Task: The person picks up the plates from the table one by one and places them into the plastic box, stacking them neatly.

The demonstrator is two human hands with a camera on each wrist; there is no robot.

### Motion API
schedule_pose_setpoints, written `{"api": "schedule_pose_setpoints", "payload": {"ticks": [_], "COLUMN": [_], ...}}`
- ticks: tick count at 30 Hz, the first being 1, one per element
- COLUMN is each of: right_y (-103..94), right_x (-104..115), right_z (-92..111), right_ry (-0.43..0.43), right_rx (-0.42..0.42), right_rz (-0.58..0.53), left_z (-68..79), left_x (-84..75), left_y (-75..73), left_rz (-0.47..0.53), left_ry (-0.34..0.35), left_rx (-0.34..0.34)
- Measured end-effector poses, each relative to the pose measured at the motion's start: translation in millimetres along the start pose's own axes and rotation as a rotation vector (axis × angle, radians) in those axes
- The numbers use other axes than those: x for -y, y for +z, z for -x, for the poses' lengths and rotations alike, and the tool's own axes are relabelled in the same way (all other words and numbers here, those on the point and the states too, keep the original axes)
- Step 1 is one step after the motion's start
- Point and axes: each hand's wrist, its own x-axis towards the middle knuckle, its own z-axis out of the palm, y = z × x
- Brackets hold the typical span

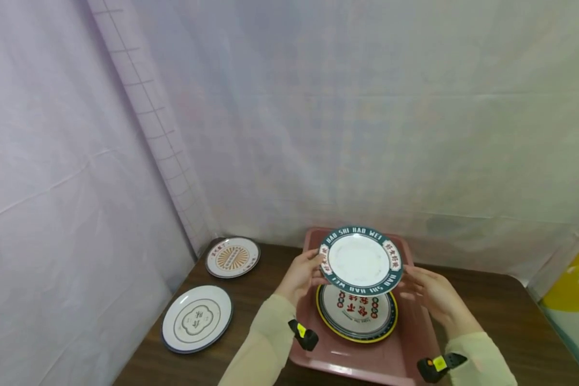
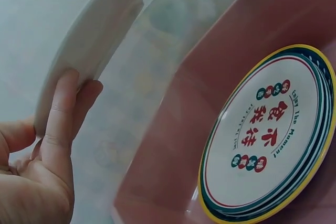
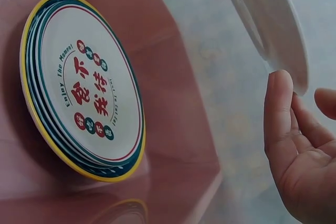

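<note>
Above a pink tray (image 1: 417, 316) a white plate with a green lettered rim (image 1: 359, 260) is held up at a tilt. My left hand (image 1: 300, 273) pinches its left edge, fingers (image 2: 62, 108) under the plate and thumb at the rim. At the opposite edge is my right hand (image 1: 431, 295); its fingertips (image 3: 281, 82) touch the underside near the rim, while the thumb stands apart from it. Below, inside the tray, lies a stack of plates (image 2: 262, 135); the top one has red characters, and a yellow rim shows at the bottom.
Left of the tray on the dark wooden table (image 1: 251, 300) lie a plate with an orange sunburst (image 1: 233, 258) and a white plate with a dark edge (image 1: 198, 319). A pale curtain (image 1: 366, 134) hangs behind the table. Something yellow (image 1: 571, 281) shows at far right.
</note>
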Motion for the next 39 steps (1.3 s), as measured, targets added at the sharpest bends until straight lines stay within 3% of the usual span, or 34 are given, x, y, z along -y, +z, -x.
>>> {"api": "schedule_pose_setpoints", "payload": {"ticks": [10,18,26,35,39], "right_y": [1.6,1.5,4.8,10.1,12.4], "right_x": [-3.6,-16.7,-31.3,-41.7,-46.6], "right_z": [-10.8,-16.4,-25.9,-30.9,-33.8], "right_ry": [0.037,0.084,0.105,0.109,0.101], "right_rx": [-0.014,-0.088,-0.134,-0.165,-0.152], "right_rz": [-0.035,-0.005,0.062,0.215,0.303], "left_z": [-5.6,-8.2,-14.3,-18.9,-18.1], "left_x": [5.6,16.8,28.2,46.7,55.1], "left_y": [-0.6,1.6,3.6,-0.6,-0.9], "left_rz": [-0.022,-0.079,-0.121,-0.329,-0.453], "left_ry": [-0.055,-0.082,-0.101,-0.104,-0.072], "left_rx": [0.003,0.008,-0.065,-0.116,-0.14]}}
